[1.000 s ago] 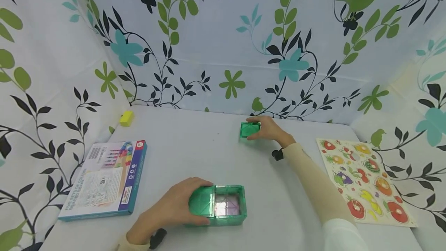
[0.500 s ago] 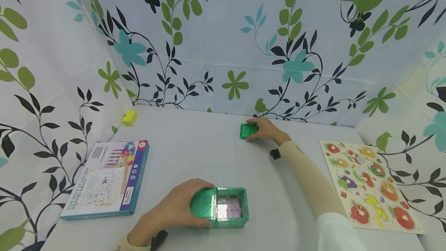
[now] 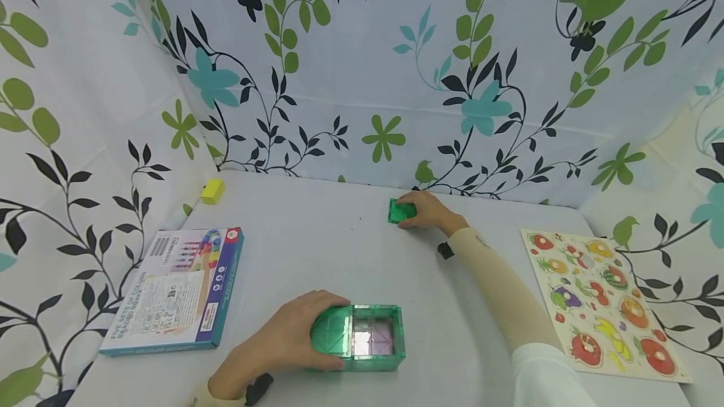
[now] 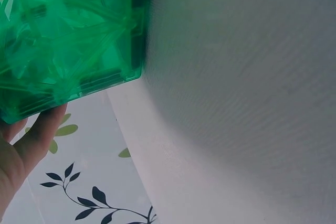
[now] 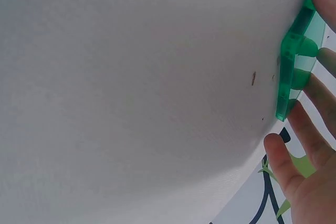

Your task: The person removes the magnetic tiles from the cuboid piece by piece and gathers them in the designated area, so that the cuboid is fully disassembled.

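My left hand (image 3: pixel 294 335) grips the left end of a see-through green box (image 3: pixel 400 338) made of clear plastic tiles, thumb along the near side and fingers over the far side. A pale purple panel shows inside its open right half. In the left wrist view the green wall (image 4: pixel 68 35) fills the upper left, with fingers (image 4: pixel 39 135) beneath it. Near the table's back edge my right hand (image 3: pixel 430 211) pinches a small green translucent plastic piece (image 3: pixel 396 211) between thumb and fingers. In the right wrist view this green piece (image 5: pixel 286 74) has a bent outline and sits against the table surface.
A blue-and-white printed box (image 3: pixel 170 294) lies at the left of the white table (image 3: pixel 305 237). A yellow block (image 3: pixel 212 191) sits at the back left corner. At the right lies a fruit-picture board (image 3: pixel 602 306). Patterned cloth (image 3: pixel 351 49) hangs behind and at both sides.
My right hand has shifted slightly left along the back of the table with the green piece. The left hand keeps its grip on the green box. The head view has swung a little left.
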`<state>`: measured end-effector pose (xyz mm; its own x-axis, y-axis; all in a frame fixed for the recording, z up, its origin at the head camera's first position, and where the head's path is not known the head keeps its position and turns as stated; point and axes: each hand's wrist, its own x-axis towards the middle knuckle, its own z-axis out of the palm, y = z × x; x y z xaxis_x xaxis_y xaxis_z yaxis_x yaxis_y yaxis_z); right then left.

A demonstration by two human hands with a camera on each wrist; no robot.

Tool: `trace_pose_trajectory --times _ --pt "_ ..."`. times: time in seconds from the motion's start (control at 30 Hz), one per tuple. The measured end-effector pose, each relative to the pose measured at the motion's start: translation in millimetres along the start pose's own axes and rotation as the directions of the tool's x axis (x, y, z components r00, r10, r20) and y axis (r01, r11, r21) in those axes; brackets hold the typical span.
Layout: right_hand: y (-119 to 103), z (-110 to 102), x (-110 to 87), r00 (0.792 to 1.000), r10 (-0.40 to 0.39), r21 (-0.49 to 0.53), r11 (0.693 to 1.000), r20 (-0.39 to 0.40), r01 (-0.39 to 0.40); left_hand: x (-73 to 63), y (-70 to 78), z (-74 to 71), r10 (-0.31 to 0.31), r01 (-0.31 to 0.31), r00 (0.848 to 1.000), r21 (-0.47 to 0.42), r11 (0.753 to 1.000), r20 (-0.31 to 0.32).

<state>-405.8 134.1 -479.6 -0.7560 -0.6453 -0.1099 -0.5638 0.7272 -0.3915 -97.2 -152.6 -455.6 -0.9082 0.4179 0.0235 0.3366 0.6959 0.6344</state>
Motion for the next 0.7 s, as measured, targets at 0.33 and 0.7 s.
trace_pose_trajectory --times 0.33,0.7 --pt "3 2 -8.3 1.000 0.017 -0.016 1.000 -0.022 -0.018 -0.8 -0.1 3.1 0.020 -0.020 1.000 -0.002 1.000 -0.004" --pt "-24 0 -54.6 0.993 -0.038 0.030 0.999 -0.113 0.042 -2.2 -1.8 1.8 0.014 -0.014 1.000 -0.002 1.000 -0.012"
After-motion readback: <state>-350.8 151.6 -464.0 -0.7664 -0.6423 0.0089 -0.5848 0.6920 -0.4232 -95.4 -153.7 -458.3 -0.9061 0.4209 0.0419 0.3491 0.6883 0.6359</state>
